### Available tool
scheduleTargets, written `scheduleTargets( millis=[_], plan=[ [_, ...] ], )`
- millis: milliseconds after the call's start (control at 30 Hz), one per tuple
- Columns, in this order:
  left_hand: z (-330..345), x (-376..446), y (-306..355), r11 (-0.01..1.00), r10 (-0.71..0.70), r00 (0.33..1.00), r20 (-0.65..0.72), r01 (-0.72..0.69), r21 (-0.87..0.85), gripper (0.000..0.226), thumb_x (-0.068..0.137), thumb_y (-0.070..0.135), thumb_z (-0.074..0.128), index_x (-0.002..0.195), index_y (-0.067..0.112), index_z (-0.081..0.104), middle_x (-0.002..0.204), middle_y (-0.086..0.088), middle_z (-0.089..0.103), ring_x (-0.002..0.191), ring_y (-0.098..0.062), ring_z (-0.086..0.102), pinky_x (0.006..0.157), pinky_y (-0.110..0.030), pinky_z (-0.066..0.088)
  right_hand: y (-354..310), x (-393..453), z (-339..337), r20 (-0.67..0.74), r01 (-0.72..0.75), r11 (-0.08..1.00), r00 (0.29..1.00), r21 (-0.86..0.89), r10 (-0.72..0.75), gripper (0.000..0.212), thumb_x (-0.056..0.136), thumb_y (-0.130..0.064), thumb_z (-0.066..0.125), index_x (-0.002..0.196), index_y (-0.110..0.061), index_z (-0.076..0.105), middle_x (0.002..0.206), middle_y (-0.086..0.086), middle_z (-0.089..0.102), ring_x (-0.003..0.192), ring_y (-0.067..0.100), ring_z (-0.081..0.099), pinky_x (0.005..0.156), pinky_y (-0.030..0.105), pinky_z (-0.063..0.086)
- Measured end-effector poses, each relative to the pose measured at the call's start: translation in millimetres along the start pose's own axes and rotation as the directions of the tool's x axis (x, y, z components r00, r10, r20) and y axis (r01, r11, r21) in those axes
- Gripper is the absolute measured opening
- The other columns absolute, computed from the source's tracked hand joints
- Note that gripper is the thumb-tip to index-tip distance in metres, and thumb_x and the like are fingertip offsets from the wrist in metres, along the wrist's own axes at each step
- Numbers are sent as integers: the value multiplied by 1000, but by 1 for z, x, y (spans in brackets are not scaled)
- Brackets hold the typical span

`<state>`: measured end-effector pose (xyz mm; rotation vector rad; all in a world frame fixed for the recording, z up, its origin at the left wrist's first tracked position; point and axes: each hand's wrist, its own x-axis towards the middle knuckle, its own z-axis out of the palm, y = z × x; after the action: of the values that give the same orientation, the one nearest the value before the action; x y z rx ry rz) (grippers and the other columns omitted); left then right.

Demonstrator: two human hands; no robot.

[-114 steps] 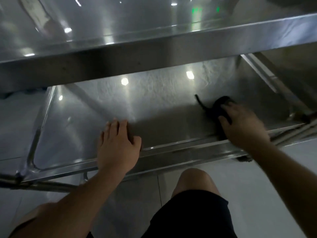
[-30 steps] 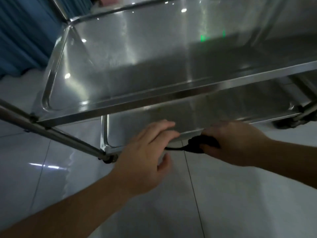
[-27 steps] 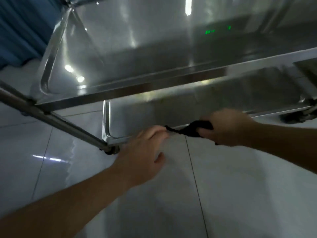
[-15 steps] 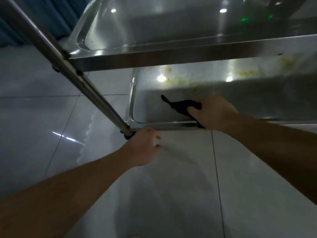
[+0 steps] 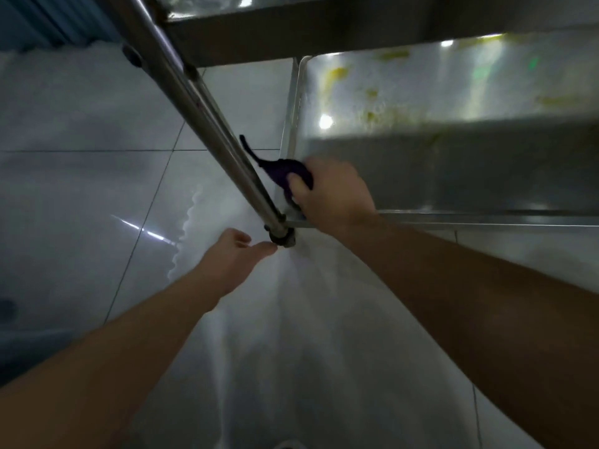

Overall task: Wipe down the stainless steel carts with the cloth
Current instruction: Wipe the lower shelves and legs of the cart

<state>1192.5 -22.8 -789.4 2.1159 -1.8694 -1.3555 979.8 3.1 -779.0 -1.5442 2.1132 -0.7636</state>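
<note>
The stainless steel cart's lower shelf [image 5: 453, 176] fills the upper right, with yellowish smears on its far part. My right hand [image 5: 330, 194] grips a dark purple cloth [image 5: 282, 171] at the shelf's near left corner, close to the cart's slanted steel leg [image 5: 207, 115]. A thin tail of the cloth sticks up to the left. My left hand [image 5: 235, 254] hovers over the floor just left of the leg's foot [image 5: 283, 238], fingers relaxed and holding nothing.
The cart's upper shelf edge [image 5: 291, 34] runs across the top. Glossy white floor tiles [image 5: 81, 189] spread to the left and below. A blue corrugated wall [image 5: 48, 24] shows at the top left.
The view dropped lower and shifted left. My right hand carried the cloth along the lower shelf to its near left corner. My left hand let go of the cloth's tail and sank toward the floor.
</note>
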Motion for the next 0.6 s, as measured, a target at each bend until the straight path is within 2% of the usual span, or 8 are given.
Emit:
scheduleTargets(
  millis=[67,133,233,267,333,400,467,600],
  plan=[
    [-3,6,-1,991,78,997,-2,-77,-106,86,80,58,87,150,29,46,138,2,56,116,-16,60,90,-34,50,-9,4,22,85,60,998,995,-24,-58,40,107,-49,38,130,-30,65,118,0,68,108,26,62,94,45,54],
    [-1,9,4,954,189,981,-51,-196,-225,100,72,59,88,156,33,41,147,8,51,131,-14,53,107,-38,46,-8,6,37,122,105,991,988,-77,-95,43,110,-46,35,145,-34,57,142,-7,59,132,23,51,109,46,44],
    [7,10,17,833,369,910,-190,-415,-367,71,76,48,83,139,30,56,136,9,64,131,-14,59,115,-45,46,3,7,42,143,140,978,983,-153,-118,46,110,-42,39,154,-33,48,160,-9,46,150,21,35,119,47,34],
    [10,10,22,786,406,878,-253,-477,-393,59,78,45,82,131,30,60,126,10,69,125,-14,63,111,-43,51,7,6,41,148,148,973,981,-180,-122,47,110,-41,39,155,-32,47,162,-9,44,153,22,32,120,47,31],
    [17,12,36,704,431,832,-349,-552,-447,41,79,42,81,115,29,65,106,12,72,106,-8,69,93,-26,57,19,1,35,118,129,967,987,-220,-105,49,110,-41,39,157,-31,45,164,-7,42,155,23,28,121,46,28],
    [23,15,50,626,422,820,-388,-572,-530,26,78,35,80,100,24,71,92,5,71,89,-8,69,76,-17,54,39,-6,21,57,48,969,998,-244,-35,51,109,-41,40,158,-31,43,166,-6,40,155,23,28,123,45,26],
    [24,19,59,623,376,842,-387,-539,-567,9,76,35,78,80,29,73,83,-4,71,77,-14,66,64,-23,54,70,-15,-4,-13,-42,961,999,-272,40,52,108,-41,42,158,-30,44,165,-5,42,154,24,32,124,44,27],
    [25,25,58,641,361,835,-416,-546,-540,17,81,32,72,66,29,65,66,0,65,67,-22,62,62,-36,54,154,-48,-72,-194,-195,922,972,-334,135,49,107,-36,50,154,-24,51,159,4,51,144,30,46,120,43,35]
  ],
)
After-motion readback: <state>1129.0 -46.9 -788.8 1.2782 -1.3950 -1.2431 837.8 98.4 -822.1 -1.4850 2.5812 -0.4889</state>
